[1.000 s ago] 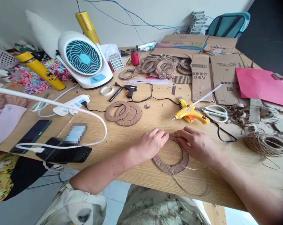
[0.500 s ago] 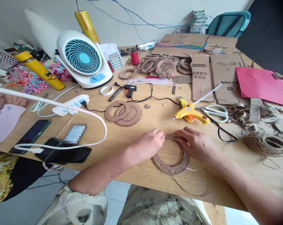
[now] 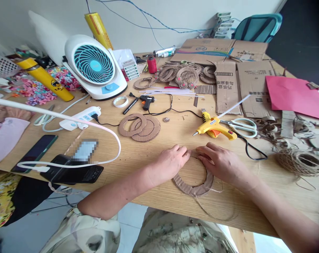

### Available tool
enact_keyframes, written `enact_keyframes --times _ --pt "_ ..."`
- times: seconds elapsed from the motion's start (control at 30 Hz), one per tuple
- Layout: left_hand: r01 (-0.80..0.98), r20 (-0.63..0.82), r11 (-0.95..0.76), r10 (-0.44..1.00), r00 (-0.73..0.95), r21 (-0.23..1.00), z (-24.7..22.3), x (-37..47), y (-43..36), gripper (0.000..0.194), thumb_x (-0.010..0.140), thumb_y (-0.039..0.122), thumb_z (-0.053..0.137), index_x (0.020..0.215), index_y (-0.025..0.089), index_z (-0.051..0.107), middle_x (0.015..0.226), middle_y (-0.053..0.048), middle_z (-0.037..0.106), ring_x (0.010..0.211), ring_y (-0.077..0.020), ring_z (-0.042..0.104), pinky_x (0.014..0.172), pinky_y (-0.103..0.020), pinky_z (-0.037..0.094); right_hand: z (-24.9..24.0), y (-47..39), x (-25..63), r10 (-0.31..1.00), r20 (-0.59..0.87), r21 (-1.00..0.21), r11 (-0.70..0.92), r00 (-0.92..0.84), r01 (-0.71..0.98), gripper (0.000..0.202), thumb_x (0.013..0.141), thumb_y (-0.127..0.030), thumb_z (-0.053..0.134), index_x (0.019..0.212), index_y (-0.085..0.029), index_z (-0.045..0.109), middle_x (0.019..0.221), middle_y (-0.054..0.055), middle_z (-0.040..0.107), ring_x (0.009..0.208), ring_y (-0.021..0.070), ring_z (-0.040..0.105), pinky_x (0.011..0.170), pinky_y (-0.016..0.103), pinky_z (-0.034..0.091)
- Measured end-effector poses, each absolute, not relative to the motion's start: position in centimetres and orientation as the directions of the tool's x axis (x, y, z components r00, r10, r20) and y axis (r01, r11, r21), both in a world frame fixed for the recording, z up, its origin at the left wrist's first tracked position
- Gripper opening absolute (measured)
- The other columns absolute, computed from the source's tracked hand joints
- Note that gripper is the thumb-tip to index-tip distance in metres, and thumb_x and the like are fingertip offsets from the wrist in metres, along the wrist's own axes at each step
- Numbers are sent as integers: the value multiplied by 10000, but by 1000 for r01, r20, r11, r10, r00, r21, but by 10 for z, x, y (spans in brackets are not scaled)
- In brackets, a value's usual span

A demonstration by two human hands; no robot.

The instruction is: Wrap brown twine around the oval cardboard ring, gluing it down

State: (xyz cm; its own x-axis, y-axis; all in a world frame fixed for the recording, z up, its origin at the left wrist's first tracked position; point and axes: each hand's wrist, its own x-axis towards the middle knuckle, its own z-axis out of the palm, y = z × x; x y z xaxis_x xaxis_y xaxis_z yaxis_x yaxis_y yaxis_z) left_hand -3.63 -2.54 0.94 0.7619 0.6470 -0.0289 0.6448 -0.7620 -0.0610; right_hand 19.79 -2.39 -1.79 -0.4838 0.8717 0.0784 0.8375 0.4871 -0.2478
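Observation:
A corrugated cardboard ring (image 3: pixel 193 189) lies flat near the table's front edge. My left hand (image 3: pixel 176 160) is closed at the ring's upper left, its fingers bent down onto the rim. On the upper right, my right hand (image 3: pixel 217 160) pinches the rim between thumb and fingers. A thin twine (image 3: pixel 201 207) trails from the ring's lower side and curves toward the table edge. My fingertips hide part of the ring's far side. Just beyond my right hand lies a yellow glue gun (image 3: pixel 213 127) with a clear glue stick in its back.
White-handled scissors (image 3: pixel 245 127) and a twine coil (image 3: pixel 301 162) lie to the right. Cut cardboard discs (image 3: pixel 146 128), a black glue gun (image 3: pixel 148 102) and a white fan (image 3: pixel 94 66) stand farther back. Phones (image 3: pixel 38 153) and a white cable (image 3: pixel 101 129) are at left, beside another person's sleeve (image 3: pixel 8 137).
My left hand has slid slightly right along the ring's top, closer to my right hand. My right hand and the ring look nearly unmoved.

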Motion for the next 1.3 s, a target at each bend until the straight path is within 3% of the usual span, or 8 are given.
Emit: enact_keyframes --times 0.1,0.27,0.4,0.53,0.67,0.87,1.03,1.3 --pt "694 -26 -720 694 719 0 11 -36 -25 389 954 77 499 1327 186 520 1165 -93 600 1044 -220 593 814 -319 549 -16 -25 196 868 66 -276 490 -493 826 318 1013 -400 429 1192 -237 635 1009 71 647 839 186 646 695 299 461" --pt "787 -5 -573 808 590 227 5 -36 -21 355 917 350 679 1188 158 558 1151 -98 574 1089 -254 579 916 -381 525 -18 -26 192 876 80 -288 477 -476 830 214 957 -360 531 1096 -224 622 1027 72 630 864 197 638 721 307 478" --pt "780 11 -459 864 503 426 0 -36 -18 214 860 248 718 989 171 566 1069 -67 582 1037 -236 590 927 -400 515 -21 -26 190 881 115 -367 467 -459 804 166 929 -284 550 1064 -216 617 1010 69 622 869 196 627 776 326 495" --pt "638 -14 -283 908 419 716 -1 -37 -16 221 820 180 714 946 188 533 944 -18 631 889 -186 642 822 -350 543 -16 -26 189 899 125 -508 422 -421 751 184 903 -271 561 1071 -226 623 1022 69 632 860 193 632 751 326 504" --pt "284 -159 24 872 463 959 2 -35 -17 251 860 173 657 1023 205 469 840 15 646 673 -133 675 613 -262 563 -6 -27 187 924 29 -785 257 -381 563 238 913 -348 569 1115 -226 603 966 51 683 822 180 642 704 308 519" --pt "75 -163 145 849 502 987 8 -25 -29 334 835 195 729 1015 203 448 936 -22 672 722 -165 745 571 -226 588 6 -31 174 933 -88 -960 14 -349 278 355 849 -526 664 975 -195 636 925 64 739 802 184 683 700 300 551" --pt "65 -168 158 840 516 985 10 -20 -35 328 822 148 724 1003 198 456 962 -24 675 741 -175 757 553 -205 586 10 -32 170 934 -109 -963 -14 -340 269 423 740 -587 756 824 -200 609 750 28 696 654 153 632 577 268 508" --pt "81 -116 86 841 528 993 11 -20 -35 346 858 172 694 1134 205 487 917 -16 687 751 -172 754 573 -215 600 1 -27 179 907 -131 -983 -68 -400 169 390 813 -566 697 861 -190 609 793 28 663 698 151 614 644 291 513"
